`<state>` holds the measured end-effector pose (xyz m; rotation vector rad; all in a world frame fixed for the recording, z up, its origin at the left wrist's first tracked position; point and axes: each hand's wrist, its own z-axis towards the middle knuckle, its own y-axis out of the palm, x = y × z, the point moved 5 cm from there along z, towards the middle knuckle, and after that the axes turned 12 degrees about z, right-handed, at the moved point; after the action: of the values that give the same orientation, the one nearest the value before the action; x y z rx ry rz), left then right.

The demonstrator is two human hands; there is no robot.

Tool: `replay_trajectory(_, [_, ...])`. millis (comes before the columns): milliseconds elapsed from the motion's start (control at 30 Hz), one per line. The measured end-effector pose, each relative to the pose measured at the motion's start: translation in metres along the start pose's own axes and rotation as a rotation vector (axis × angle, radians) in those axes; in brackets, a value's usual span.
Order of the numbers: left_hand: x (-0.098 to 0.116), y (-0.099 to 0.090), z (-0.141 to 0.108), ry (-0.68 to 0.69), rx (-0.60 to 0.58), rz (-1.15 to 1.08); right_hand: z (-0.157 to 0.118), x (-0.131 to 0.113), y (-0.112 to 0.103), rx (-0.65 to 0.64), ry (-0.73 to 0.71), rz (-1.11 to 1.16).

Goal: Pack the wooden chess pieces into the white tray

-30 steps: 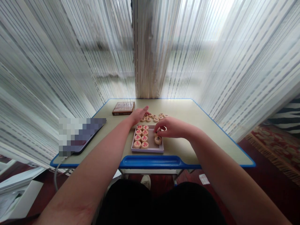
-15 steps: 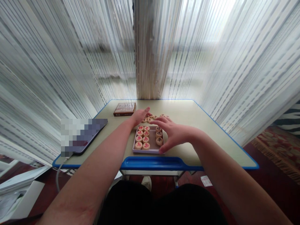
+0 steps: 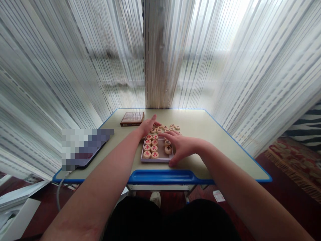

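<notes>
Right hand [image 3: 185,146] spreads wide along the tray's [image 3: 156,160] right edge, middle strip open; left hand [image 3: 148,126], by its far-left corner, I can't tell.

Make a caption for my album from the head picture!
Right hand at a tray of red and black lettered pieces, left hand near loose pieces.

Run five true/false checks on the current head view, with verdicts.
1. Red-marked pieces stand in two columns in the tray. True.
2. The brown box lies right of the tray. False: it lies beyond it, to the left.
3. The right hand is at the tray's right side. True.
4. Every black-marked piece is in the tray. False: several lie beyond it on the table.
5. The left hand is nearer the camera than the right. False: it's farther.
</notes>
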<state>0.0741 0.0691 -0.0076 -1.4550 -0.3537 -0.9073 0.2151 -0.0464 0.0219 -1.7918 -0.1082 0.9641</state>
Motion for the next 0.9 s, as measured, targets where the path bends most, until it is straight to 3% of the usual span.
replay_trajectory(233, [-0.007,-0.001,0.002,-0.075,0.058,-0.063,0.004,0.011,-0.004,0.031,0.031,0.034])
replay_trajectory(467, [-0.007,-0.014,0.005,-0.007,0.207,0.224,0.006,0.013,-0.006,0.038,0.037,0.047])
replay_trajectory(533, [-0.005,-0.013,0.004,0.033,0.178,0.218,0.009,0.016,-0.012,0.114,0.021,0.053])
replay_trajectory(733, [-0.007,-0.003,0.005,0.027,0.070,0.223,0.013,0.031,-0.037,0.572,0.080,-0.092])
replay_trajectory(900, [-0.003,-0.003,0.005,0.048,0.065,0.302,0.012,0.030,-0.040,0.620,0.042,-0.141])
